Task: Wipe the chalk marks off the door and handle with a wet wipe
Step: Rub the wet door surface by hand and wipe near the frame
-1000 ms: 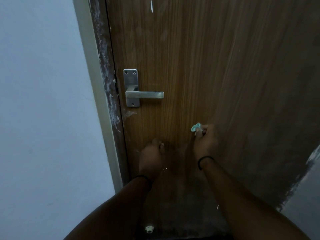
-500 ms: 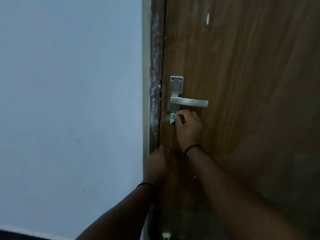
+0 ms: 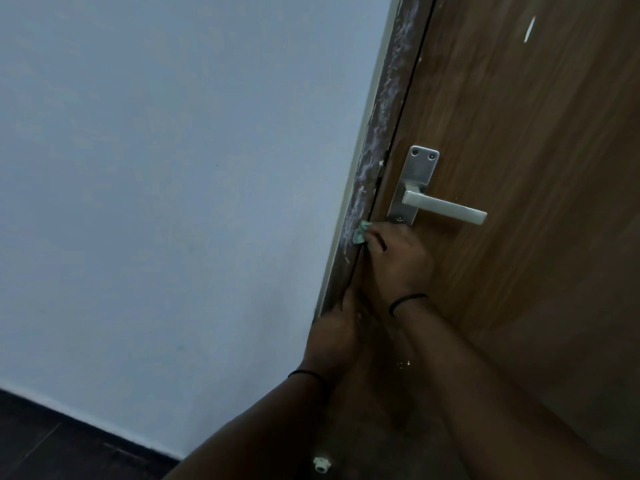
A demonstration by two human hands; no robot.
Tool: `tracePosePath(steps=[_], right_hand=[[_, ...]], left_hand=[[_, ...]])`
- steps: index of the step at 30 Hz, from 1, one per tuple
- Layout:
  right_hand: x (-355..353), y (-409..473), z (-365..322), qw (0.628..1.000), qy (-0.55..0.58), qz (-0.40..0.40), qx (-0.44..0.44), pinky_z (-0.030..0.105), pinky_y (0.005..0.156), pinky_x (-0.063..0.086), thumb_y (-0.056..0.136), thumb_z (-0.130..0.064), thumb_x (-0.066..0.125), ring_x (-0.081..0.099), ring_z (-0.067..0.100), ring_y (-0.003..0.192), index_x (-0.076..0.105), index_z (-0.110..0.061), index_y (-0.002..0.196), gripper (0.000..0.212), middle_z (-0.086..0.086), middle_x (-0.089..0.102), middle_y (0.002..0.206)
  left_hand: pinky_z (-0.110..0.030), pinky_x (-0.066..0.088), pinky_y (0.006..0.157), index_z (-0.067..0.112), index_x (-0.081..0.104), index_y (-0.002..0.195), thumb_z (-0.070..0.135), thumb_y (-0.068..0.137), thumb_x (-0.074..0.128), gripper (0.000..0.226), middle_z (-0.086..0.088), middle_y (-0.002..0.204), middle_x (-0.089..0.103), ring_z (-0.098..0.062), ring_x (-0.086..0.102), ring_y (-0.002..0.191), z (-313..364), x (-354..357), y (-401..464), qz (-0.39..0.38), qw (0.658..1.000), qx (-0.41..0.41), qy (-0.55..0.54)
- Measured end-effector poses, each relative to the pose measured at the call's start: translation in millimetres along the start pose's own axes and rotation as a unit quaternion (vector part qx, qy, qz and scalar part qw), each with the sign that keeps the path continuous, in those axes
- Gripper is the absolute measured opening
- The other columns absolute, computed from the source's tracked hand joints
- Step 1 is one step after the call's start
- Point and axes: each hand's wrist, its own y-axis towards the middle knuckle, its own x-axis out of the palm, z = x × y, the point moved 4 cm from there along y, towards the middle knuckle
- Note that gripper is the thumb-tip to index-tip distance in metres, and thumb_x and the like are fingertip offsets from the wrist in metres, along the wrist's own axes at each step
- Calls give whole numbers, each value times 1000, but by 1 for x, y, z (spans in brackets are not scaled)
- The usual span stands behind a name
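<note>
Right hand (image 3: 398,258) is pinching a green wipe (image 3: 361,234) in curled fingers, pressing it at the door (image 3: 519,133) edge just below the handle (image 3: 443,206) plate, beside the white-smeared frame (image 3: 374,168). Left hand (image 3: 334,336) is resting lower against the door edge; cannot tell if its fingers are curled or gripping anything. A white mark (image 3: 530,28) is showing high on the door.

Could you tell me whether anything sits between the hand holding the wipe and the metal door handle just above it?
Nothing visible does. The right hand pinches the wet wipe at the door's edge, directly below the handle and its plate; only bare door surface lies between them.
</note>
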Motion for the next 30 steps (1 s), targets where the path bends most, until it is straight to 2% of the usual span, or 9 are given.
tracePosePath(steps=[4, 8, 11, 14, 17, 19, 22, 26, 30], right_hand=[[16, -28, -1, 981, -107, -105, -121, 28, 53, 46, 86, -20, 70, 64, 26, 73, 74, -17, 93, 9, 6, 66, 87], [14, -15, -2, 982, -114, -49, -141, 27, 51, 41, 85, -18, 71, 61, 25, 70, 73, -16, 92, 8, 5, 63, 83], [20, -1, -16, 985, -97, -10, -144, 26, 53, 43, 82, -12, 73, 62, 25, 75, 71, -14, 104, 22, 8, 63, 92], [30, -13, -20, 981, -87, -23, -173, 29, 55, 49, 80, -7, 76, 63, 28, 80, 69, -8, 100, 21, 12, 63, 97], [37, -41, -10, 964, -124, -92, -216, 27, 49, 40, 77, -10, 80, 59, 26, 75, 71, -10, 91, 16, 8, 61, 86], [34, -47, -4, 958, -146, -125, -212, 28, 48, 40, 77, -13, 80, 59, 25, 75, 73, -14, 88, 13, 5, 62, 84], [20, -19, -7, 973, -132, -62, -177, 31, 50, 42, 83, -14, 73, 59, 28, 74, 71, -11, 90, 8, 8, 61, 85], [11, 22, -29, 981, -114, 52, -148, 27, 50, 45, 84, -12, 68, 62, 27, 72, 72, -12, 102, 19, 10, 62, 91], [23, -2, -29, 976, -133, 11, -170, 23, 49, 30, 83, -13, 75, 60, 27, 65, 70, -9, 95, 14, 10, 61, 86]], left_hand=[[-43, 59, 80, 26, -13, 156, 49, 100, 41, 82, -13, 133, 59, -28, 67, 97, -5, 7, -3, -22, 999, -9, 32], [-44, 60, 72, 32, -29, 149, 54, 98, 42, 91, -14, 120, 64, -27, 68, 84, -22, 20, -12, -47, 997, -48, 31], [-40, 59, 64, 28, -31, 149, 54, 96, 45, 96, -15, 108, 68, -25, 66, 74, -27, 30, -14, -42, 997, -53, 27], [-36, 55, 56, 32, -34, 147, 57, 94, 42, 97, -16, 105, 69, -24, 66, 69, -29, 37, -12, -34, 998, -47, 2], [-38, 58, 63, 37, -40, 142, 58, 96, 40, 94, -14, 113, 68, -23, 68, 77, -34, 44, -14, -42, 998, -47, 7], [-42, 60, 69, 38, -37, 144, 58, 97, 41, 93, -14, 118, 66, -24, 68, 82, -36, 47, -14, -48, 998, -50, 10], [-44, 60, 66, 31, -35, 147, 56, 96, 44, 97, -18, 111, 66, -27, 67, 75, -34, 46, -10, -40, 998, -40, 17], [-45, 59, 61, 28, -35, 147, 58, 94, 46, 101, -20, 105, 68, -30, 67, 69, -25, 39, -2, -24, 999, -34, 2], [-46, 60, 69, 33, -28, 149, 61, 93, 39, 93, -20, 119, 65, -32, 68, 80, -18, 31, -1, -12, 1000, -25, -14]])
